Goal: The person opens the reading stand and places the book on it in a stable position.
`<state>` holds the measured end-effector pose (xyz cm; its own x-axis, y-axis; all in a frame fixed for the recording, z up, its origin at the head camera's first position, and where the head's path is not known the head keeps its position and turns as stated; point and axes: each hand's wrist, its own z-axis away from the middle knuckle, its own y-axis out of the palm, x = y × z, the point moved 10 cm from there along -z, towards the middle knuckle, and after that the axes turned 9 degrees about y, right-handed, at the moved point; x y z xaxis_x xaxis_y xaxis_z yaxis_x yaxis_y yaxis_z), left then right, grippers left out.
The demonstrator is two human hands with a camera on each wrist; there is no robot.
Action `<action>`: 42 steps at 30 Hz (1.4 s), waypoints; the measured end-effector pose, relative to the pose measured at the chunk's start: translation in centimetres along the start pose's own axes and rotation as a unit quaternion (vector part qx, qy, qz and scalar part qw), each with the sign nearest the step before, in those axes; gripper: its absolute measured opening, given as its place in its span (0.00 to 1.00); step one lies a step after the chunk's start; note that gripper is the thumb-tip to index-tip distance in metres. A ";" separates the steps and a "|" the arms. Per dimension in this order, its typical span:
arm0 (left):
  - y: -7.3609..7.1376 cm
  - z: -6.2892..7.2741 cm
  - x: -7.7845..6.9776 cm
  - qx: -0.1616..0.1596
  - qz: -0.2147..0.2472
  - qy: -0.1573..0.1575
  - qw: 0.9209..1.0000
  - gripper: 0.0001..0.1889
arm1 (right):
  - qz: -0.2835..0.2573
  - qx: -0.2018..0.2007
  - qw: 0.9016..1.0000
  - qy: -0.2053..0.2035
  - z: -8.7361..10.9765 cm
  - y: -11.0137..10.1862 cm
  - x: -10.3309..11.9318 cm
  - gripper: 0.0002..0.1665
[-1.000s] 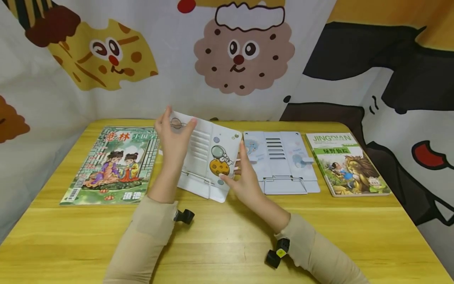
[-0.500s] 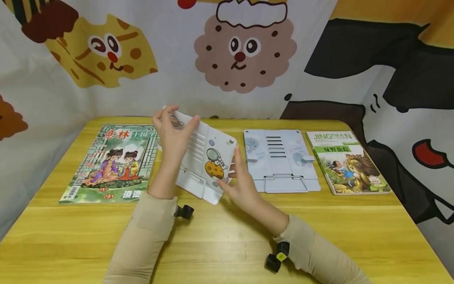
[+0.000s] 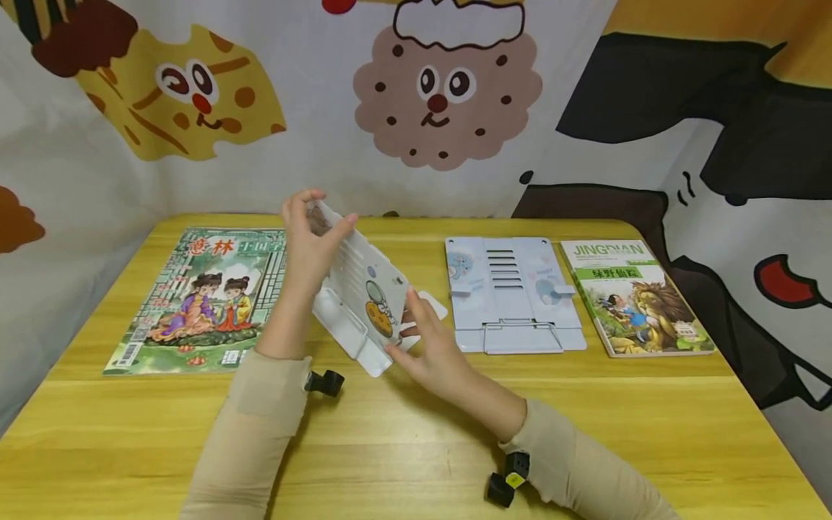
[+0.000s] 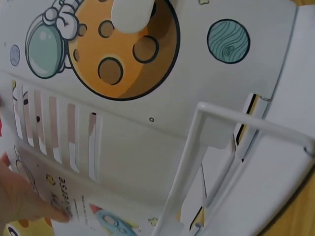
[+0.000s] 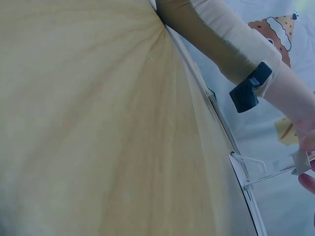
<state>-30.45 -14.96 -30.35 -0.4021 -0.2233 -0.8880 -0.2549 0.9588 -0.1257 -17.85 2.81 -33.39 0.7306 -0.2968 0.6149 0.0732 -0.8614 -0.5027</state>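
A white book stand (image 3: pixel 360 282) with a cartoon astronaut print is held tilted above the table between both hands. My left hand (image 3: pixel 310 242) grips its upper left edge, thumb on the front face and fingers behind. At the lower right edge my right hand (image 3: pixel 435 354) holds it, thumb at the front and some fingers hidden behind the panel. A white flap (image 3: pixel 434 306) shows behind the panel, near the right fingers. Up close in the left wrist view are the stand's slotted panel (image 4: pixel 133 147), its wire page holder (image 4: pixel 189 162) and my left thumb (image 4: pixel 29 199).
A second book stand (image 3: pixel 513 296) with pale blue prints lies flat right of centre. Beside it lies a book (image 3: pixel 637 300) with a lion cover. A green illustrated magazine (image 3: pixel 201 303) is at the left. A cartoon-printed curtain (image 3: pixel 312 108) hangs behind the wooden table (image 3: pixel 416 448).
The held stand has been turned so its front faces more to the left and is seen more edge-on. A flap has come into view behind it. The other items have stayed put.
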 end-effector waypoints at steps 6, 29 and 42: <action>0.4 -0.3 0.3 0.029 0.032 0.000 0.999 0.29 | 0.005 0.025 1.000 -0.001 0.0 0.6 0.7 0.73; 0.4 -0.4 0.0 0.089 0.142 -0.003 0.986 0.30 | 0.025 -0.050 0.990 0.132 -1.3 -4.4 -6.4 0.20; 0.7 -0.6 0.1 0.134 0.231 0.015 0.963 0.27 | 0.075 0.058 0.970 0.222 -0.7 -1.0 -9.3 0.17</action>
<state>-31.15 -14.44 -30.23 -0.4438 0.2377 -0.8640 0.1927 0.9669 0.1670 -25.13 6.12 -38.19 0.3759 -0.5865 0.7175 0.0821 -0.7501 -0.6562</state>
